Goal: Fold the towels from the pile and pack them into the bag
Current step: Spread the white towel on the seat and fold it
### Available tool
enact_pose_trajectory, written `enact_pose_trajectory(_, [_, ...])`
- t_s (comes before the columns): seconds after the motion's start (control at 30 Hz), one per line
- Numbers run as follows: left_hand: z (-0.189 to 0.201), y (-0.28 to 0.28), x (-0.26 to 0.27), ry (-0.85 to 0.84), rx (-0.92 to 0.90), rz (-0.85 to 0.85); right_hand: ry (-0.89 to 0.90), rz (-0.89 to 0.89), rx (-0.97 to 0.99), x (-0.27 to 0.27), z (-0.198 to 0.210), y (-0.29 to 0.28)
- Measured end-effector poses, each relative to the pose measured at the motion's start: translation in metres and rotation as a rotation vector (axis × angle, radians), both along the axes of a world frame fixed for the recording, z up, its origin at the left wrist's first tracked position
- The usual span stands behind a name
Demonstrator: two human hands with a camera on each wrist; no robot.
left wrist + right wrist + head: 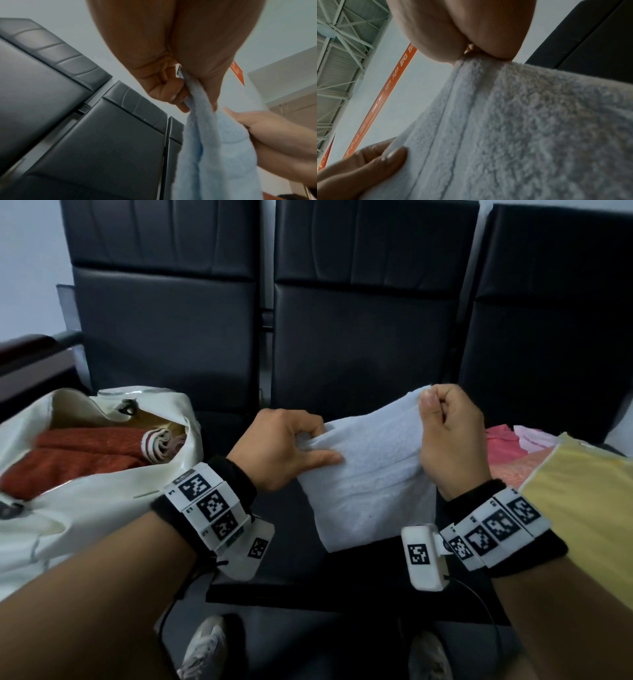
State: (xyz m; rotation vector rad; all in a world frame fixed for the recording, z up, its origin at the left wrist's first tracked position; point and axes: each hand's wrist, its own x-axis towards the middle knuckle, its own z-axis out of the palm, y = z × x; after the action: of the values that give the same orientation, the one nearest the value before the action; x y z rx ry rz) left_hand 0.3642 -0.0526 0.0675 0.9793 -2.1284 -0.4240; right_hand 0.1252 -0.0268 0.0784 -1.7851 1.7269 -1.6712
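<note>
A pale blue towel (370, 474), folded over, hangs in the air above the middle black seat. My left hand (291, 446) pinches its left upper edge between thumb and fingers. My right hand (448, 433) grips its right upper corner in a closed fist, a little higher. The left wrist view shows the towel (214, 155) running down from my pinching left hand (181, 94). The right wrist view shows the towel (522, 128) close up under my right hand (471, 40). The white bag (85, 508) stands open on the left seat with a rust-red folded towel (78, 457) inside.
A pile with a yellow towel (582, 508) and pink cloth (507, 450) lies on the right seat. Black padded seat backs (370, 302) rise behind. A striped rolled towel (159, 445) sits in the bag. My shoes (205, 645) show on the floor below.
</note>
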Motion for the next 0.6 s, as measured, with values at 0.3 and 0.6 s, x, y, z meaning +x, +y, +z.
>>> enact_pose_trajectory(0.3, [0.027,0.017,0.001,0.490,0.102,-0.030,-0.134,0.066,-0.058,-0.002,0.028,0.018])
enact_pose_trajectory(0.6, [0.085,0.040,0.002,0.566,0.000,0.068,-0.181,0.026,-0.149,0.003,0.075,0.048])
